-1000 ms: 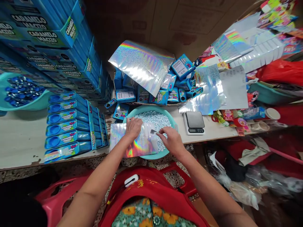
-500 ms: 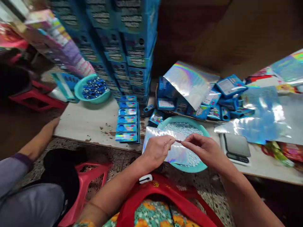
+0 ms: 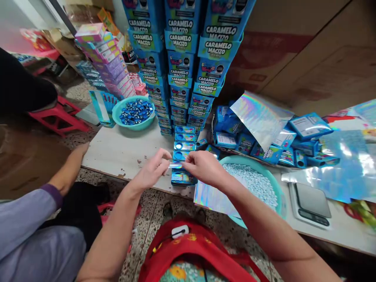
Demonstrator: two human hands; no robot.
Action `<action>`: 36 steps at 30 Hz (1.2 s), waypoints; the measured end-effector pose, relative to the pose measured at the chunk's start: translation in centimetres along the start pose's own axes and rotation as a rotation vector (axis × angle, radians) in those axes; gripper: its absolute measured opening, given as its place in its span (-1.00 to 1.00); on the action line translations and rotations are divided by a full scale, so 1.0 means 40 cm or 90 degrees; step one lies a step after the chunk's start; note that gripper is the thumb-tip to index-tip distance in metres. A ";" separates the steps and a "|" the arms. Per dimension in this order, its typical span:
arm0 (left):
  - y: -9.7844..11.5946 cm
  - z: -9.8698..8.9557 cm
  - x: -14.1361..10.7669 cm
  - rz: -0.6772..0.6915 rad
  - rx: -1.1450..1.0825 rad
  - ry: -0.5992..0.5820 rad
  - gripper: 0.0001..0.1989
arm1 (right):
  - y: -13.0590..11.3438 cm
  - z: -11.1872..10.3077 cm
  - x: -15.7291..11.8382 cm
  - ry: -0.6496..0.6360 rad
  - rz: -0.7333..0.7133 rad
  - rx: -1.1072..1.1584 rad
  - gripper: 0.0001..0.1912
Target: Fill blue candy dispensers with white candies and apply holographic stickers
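Observation:
A small shiny strip [image 3: 175,165] is stretched between my two hands, above a row of small blue boxes [image 3: 183,178]. My left hand [image 3: 154,168] pinches its left end. The right end is pinched by my right hand [image 3: 202,166]. Beneath my right forearm lie silvery holographic sheets [image 3: 210,197], overlapping a turquoise basin [image 3: 280,196] of pale blue pieces [image 3: 252,180].
Tall stacks of blue boxes [image 3: 180,58] stand behind. At the left are a bowl [image 3: 133,126] of blue wrapped pieces and another person's arm [image 3: 69,164]. A scale [image 3: 313,201] and piled blue packets [image 3: 270,150] lie right.
Both hands have moved left, from over the basin and sheets to over the row of small boxes. A shiny strip now shows between them. The view has shifted.

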State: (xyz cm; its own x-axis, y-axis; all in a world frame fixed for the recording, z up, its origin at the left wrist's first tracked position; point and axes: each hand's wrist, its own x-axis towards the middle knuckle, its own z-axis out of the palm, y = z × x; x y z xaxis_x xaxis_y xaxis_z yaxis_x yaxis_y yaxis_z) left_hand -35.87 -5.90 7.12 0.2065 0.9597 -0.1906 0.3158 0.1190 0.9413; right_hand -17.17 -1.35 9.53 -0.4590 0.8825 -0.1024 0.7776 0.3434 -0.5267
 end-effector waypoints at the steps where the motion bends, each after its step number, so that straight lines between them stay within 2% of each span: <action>1: -0.019 0.004 0.007 0.005 -0.024 -0.015 -0.86 | 0.003 0.008 0.002 0.006 0.005 -0.034 -0.78; 3: -0.060 0.016 0.020 -0.005 -0.080 -0.033 -0.82 | 0.016 0.017 0.004 0.027 0.009 -0.079 -0.73; 5: -0.101 0.032 0.024 -0.047 -0.110 -0.016 -0.77 | 0.037 0.018 0.002 0.062 0.024 -0.086 -0.69; 6: -0.118 0.042 0.021 -0.074 -0.107 0.017 -0.75 | 0.048 0.017 -0.001 0.082 0.038 -0.075 -0.68; 8: -0.141 0.067 0.007 -0.100 -0.075 0.134 -0.68 | 0.064 0.020 -0.009 0.120 0.075 -0.031 -0.65; 10: -0.148 0.095 -0.015 -0.062 -0.027 0.238 -0.55 | 0.068 0.033 -0.014 0.144 0.102 0.011 -0.60; 11: -0.147 0.108 -0.027 -0.025 -0.005 0.262 -0.46 | 0.064 0.043 -0.015 0.152 0.110 0.025 -0.58; 14: -0.152 0.134 -0.071 0.057 0.050 0.215 -0.28 | 0.054 0.072 -0.014 0.162 0.114 0.069 -0.62; 15: -0.158 0.138 -0.091 0.062 0.074 0.211 -0.26 | 0.059 0.078 -0.016 0.152 0.099 0.113 -0.67; 16: -0.167 0.139 -0.114 0.063 0.110 0.237 -0.27 | 0.073 0.082 -0.021 0.141 0.077 0.174 -0.73; 18: -0.183 0.147 -0.165 0.084 0.210 0.365 -0.42 | 0.135 0.086 -0.047 0.149 0.037 0.307 -0.80; 19: -0.187 0.158 -0.188 0.115 0.261 0.431 -0.54 | 0.183 0.088 -0.069 0.181 0.038 0.355 -0.80; 20: -0.186 0.178 -0.204 0.169 0.289 0.444 -0.66 | 0.240 0.092 -0.097 0.235 0.063 0.373 -0.79; 21: -0.180 0.209 -0.209 0.229 0.303 0.394 -0.73 | 0.303 0.097 -0.129 0.301 0.108 0.361 -0.77; 22: -0.169 0.250 -0.199 0.287 0.304 0.300 -0.73 | 0.369 0.106 -0.161 0.367 0.159 0.323 -0.78; 24: -0.138 0.361 -0.127 0.338 0.310 0.076 -0.70 | 0.495 0.129 -0.220 0.444 0.224 0.221 -0.78; 25: -0.124 0.423 -0.066 0.317 0.333 0.034 -0.68 | 0.549 0.143 -0.241 0.456 0.226 0.165 -0.77; 27: -0.109 0.540 0.084 0.260 0.432 0.028 -0.63 | 0.629 0.177 -0.264 0.445 0.188 0.057 -0.74; 29: -0.118 0.627 0.230 0.202 0.532 0.017 -0.61 | 0.674 0.214 -0.266 0.409 0.132 -0.035 -0.72; 31: -0.144 0.673 0.331 0.187 0.593 -0.041 -0.70 | 0.694 0.248 -0.260 0.365 0.102 -0.092 -0.68; 32: -0.158 0.683 0.360 0.188 0.607 -0.063 -0.73 | 0.697 0.261 -0.259 0.344 0.098 -0.108 -0.67; 34: -0.182 0.688 0.384 0.193 0.614 -0.079 -0.76 | 0.698 0.279 -0.261 0.317 0.103 -0.128 -0.67; 36: -0.193 0.683 0.383 0.197 0.610 -0.080 -0.76 | 0.694 0.284 -0.272 0.296 0.103 -0.141 -0.66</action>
State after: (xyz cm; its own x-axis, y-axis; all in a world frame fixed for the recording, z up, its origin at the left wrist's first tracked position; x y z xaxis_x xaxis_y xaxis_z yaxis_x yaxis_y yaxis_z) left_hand -9.85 0.93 -10.68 0.4831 0.8737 -0.0564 0.8308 -0.4372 0.3444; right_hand 4.51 -5.09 -13.56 -0.1261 0.9618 0.2431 0.9175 0.2062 -0.3400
